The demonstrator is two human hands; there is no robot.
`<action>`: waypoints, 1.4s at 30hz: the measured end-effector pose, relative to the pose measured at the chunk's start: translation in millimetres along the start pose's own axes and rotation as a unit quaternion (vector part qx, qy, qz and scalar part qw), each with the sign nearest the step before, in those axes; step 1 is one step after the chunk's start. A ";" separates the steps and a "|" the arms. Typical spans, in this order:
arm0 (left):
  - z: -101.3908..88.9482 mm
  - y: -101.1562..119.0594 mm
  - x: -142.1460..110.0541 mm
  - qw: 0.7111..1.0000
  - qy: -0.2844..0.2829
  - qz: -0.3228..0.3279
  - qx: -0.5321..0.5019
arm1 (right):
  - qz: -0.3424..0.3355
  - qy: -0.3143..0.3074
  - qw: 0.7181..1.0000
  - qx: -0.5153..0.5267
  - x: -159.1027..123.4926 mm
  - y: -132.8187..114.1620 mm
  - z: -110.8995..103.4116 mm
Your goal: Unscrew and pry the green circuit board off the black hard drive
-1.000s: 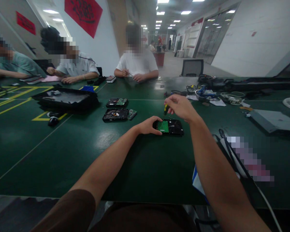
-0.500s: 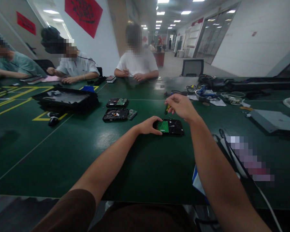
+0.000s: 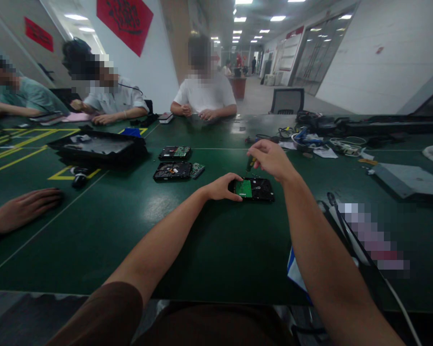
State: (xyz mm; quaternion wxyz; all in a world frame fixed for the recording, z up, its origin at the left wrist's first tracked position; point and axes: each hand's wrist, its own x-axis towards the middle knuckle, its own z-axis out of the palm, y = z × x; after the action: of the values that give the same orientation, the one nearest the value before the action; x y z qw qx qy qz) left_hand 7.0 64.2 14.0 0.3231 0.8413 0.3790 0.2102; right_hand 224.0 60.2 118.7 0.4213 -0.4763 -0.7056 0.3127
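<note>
A black hard drive [image 3: 257, 189] with a green circuit board facing up lies on the green table [image 3: 209, 240] in front of me. My left hand [image 3: 222, 187] rests on the drive's left end, fingers curled over its edge. My right hand [image 3: 270, 158] hovers just above the drive, fingers pinched round the handle of a small black and yellow screwdriver [image 3: 249, 164] that points down at the drive.
Two more opened drives [image 3: 173, 171] [image 3: 175, 153] lie further left, beside a black tray [image 3: 97, 148]. Another person's hand [image 3: 23, 209] lies flat at the left edge. Three people sit along the far side. Cables and a bowl of parts [image 3: 306, 140] clutter the right.
Another person's hand has come into view on the table at the left edge. My right hand with the screwdriver has shifted only slightly; my left hand has stayed on the drive.
</note>
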 end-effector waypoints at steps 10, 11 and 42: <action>0.9 -1.8 0.4 1.000 0.002 -0.004 -0.006 | 0.005 0.000 1.000 -0.009 -1.6 -2.0 -0.3; 0.7 -1.4 0.4 1.000 0.001 -0.004 -0.006 | 0.013 0.015 1.000 -0.018 -1.7 -2.4 -0.8; 1.6 -1.9 -0.4 1.000 0.009 0.012 0.001 | -0.004 -0.026 0.999 -0.032 -7.6 -13.8 -2.1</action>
State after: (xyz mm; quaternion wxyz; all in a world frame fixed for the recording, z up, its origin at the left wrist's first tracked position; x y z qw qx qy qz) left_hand 6.8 64.2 11.5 0.3162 0.8442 0.3722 0.2210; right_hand 221.6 48.3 129.0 0.3889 -0.4781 -0.7279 0.3006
